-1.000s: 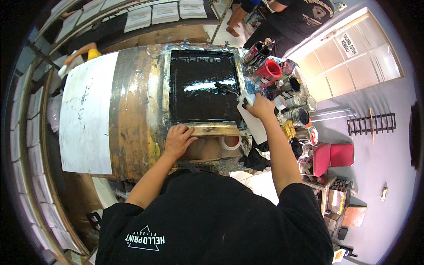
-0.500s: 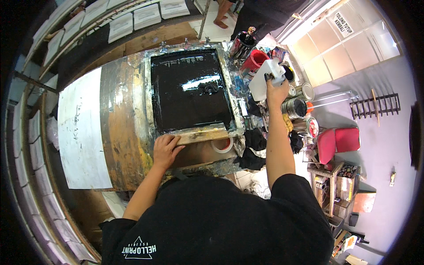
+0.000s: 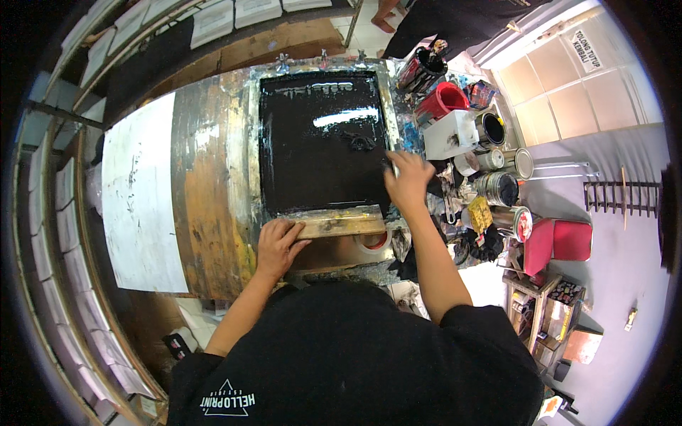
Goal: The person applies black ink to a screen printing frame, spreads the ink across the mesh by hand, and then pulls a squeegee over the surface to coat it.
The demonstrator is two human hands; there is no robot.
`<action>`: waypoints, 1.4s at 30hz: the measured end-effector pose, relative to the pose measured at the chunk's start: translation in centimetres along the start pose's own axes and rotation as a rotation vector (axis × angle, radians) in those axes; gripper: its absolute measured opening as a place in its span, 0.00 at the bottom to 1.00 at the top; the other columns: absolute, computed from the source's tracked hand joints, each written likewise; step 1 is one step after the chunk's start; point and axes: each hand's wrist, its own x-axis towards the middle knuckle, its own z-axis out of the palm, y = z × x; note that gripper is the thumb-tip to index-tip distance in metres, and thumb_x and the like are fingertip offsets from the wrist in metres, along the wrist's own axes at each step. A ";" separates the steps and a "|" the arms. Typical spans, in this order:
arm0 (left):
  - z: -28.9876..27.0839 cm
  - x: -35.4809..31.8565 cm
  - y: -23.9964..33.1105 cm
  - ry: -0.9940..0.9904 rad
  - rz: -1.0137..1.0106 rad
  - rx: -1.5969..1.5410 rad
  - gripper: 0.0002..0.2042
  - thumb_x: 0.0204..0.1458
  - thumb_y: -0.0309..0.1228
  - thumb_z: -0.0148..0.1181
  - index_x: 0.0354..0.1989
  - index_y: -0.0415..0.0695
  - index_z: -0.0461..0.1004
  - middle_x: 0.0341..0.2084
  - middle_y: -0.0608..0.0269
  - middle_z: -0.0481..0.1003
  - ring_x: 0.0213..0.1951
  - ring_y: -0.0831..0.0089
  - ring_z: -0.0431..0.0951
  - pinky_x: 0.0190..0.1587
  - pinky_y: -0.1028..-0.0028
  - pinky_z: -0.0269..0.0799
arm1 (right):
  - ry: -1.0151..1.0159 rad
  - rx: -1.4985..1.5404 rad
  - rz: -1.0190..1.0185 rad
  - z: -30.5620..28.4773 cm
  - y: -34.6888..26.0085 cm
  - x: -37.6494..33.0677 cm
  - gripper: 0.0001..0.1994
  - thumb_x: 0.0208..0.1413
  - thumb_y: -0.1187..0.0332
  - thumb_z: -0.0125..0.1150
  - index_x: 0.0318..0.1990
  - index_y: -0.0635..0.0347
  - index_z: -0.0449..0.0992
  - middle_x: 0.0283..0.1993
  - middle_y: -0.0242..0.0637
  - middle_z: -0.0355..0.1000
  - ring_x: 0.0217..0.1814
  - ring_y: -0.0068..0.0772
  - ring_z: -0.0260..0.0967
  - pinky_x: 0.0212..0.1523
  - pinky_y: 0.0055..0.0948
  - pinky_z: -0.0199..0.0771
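A screen-printing frame [image 3: 253,142] lies on the worktable, its mesh covered in black ink [image 3: 312,170] with a thick dark blob right of centre. Along its near edge rests a wooden-handled squeegee [image 3: 341,223]. My left hand [image 3: 279,245] grips the squeegee's left end, thumb along the near side. My right hand [image 3: 410,181] is at the frame's right edge with fingers drawn together; a small pale bit shows by the fingertips, but I cannot make out what it is. A white plastic jug [image 3: 447,135] is just beyond that hand, apart from it.
Paint cans [image 3: 497,188], a red bucket [image 3: 442,101] and dark rags crowd the table's right side. A tape roll [image 3: 372,243] lies by the squeegee. White sheet [image 3: 138,199] covers the left end. Racks [image 3: 67,234] line the left; another person [image 3: 455,28] stands beyond.
My right hand has let go of the white jug, now standing among the cans, and moved down and left to the frame's edge. My left hand stays on the squeegee. The view has shifted.
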 end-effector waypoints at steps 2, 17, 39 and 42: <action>0.1 0.9 0.4 0.010 0.015 -0.010 0.21 0.51 0.42 0.71 0.51 0.46 0.81 0.46 0.60 0.76 0.53 0.54 0.74 0.58 0.54 0.68 | -0.164 -0.106 -0.085 2.5 -0.8 3.8 0.17 0.51 0.68 0.68 0.50 0.47 0.82 0.46 0.31 0.79 0.56 0.40 0.71 0.56 0.52 0.60; 0.2 0.3 -0.6 0.040 -0.038 -0.092 0.22 0.48 0.40 0.73 0.52 0.47 0.80 0.44 0.61 0.77 0.52 0.58 0.76 0.58 0.54 0.69 | -0.342 -0.283 -0.371 5.1 1.4 1.9 0.13 0.51 0.70 0.66 0.45 0.46 0.84 0.38 0.31 0.74 0.48 0.39 0.70 0.55 0.55 0.59; 0.4 1.0 -1.3 0.030 -0.004 -0.128 0.23 0.48 0.42 0.73 0.53 0.50 0.80 0.45 0.63 0.77 0.53 0.61 0.75 0.59 0.56 0.70 | -0.204 -0.500 0.068 16.1 -2.8 17.7 0.09 0.56 0.65 0.62 0.42 0.42 0.86 0.42 0.31 0.81 0.49 0.36 0.76 0.51 0.53 0.61; 0.0 1.4 -1.2 0.025 -0.004 -0.130 0.23 0.48 0.42 0.73 0.53 0.49 0.80 0.45 0.63 0.77 0.53 0.62 0.75 0.59 0.56 0.70 | -0.278 -0.412 -0.023 20.2 -9.5 18.6 0.10 0.54 0.64 0.64 0.43 0.47 0.86 0.48 0.37 0.81 0.56 0.42 0.76 0.57 0.59 0.66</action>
